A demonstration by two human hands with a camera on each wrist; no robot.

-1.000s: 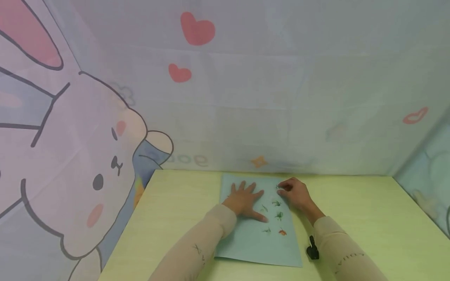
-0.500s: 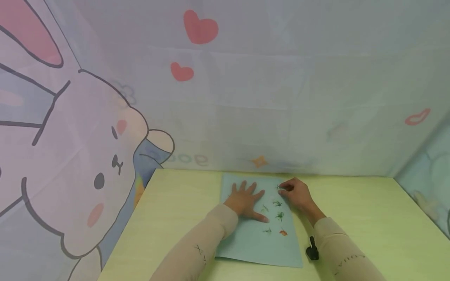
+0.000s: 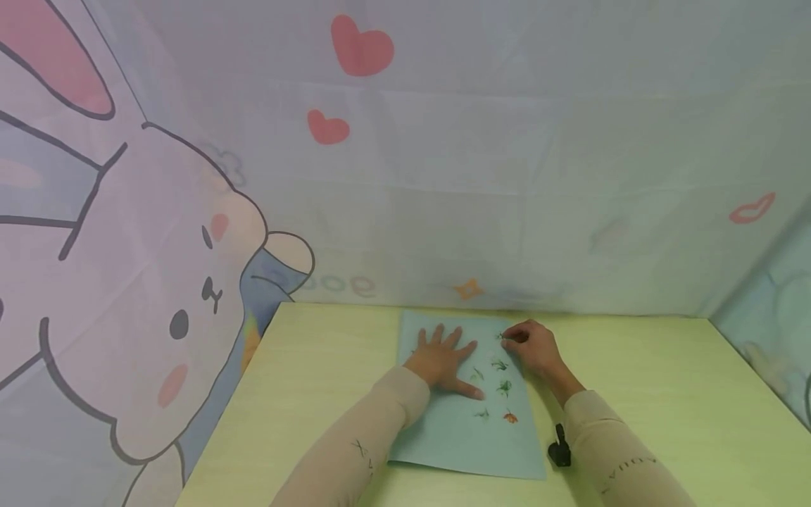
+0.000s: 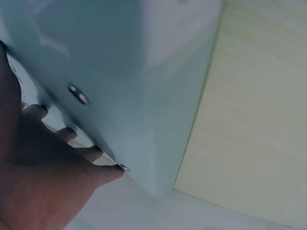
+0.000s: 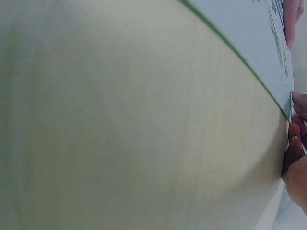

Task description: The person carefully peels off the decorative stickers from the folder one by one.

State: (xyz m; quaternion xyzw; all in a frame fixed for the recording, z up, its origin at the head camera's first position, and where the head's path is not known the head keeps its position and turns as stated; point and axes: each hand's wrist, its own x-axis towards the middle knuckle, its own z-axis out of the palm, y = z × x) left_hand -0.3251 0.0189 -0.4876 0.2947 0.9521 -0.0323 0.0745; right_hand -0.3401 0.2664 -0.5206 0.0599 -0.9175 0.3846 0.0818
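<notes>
A light blue sheet (image 3: 465,447) lies on the table, with several small green plant pieces (image 3: 503,388) and an orange-red flower (image 3: 510,417) down its right side. My left hand (image 3: 443,362) rests spread over the sheet's upper left, thumb pointing right. At the upper right edge my right hand (image 3: 537,350) pinches a small green sprig (image 3: 500,336) between thumb and forefinger, close over the sheet. In the left wrist view, small shiny ovals (image 4: 78,94) show on the sheet beside the fingers (image 4: 88,153). The right wrist view catches the right hand (image 5: 296,158) at the sheet's edge.
A small black object (image 3: 560,447) lies on the pale yellow table (image 3: 646,394), right of the sheet and beside the right sleeve (image 3: 617,443). Behind the table hangs a printed cloth (image 3: 469,176) with hearts; a large rabbit (image 3: 165,282) is printed at the left.
Both hands keep nearly the same place on the sheet. The right thumb and fingertips stay at the small green sprig. The head view has shifted very slightly.
</notes>
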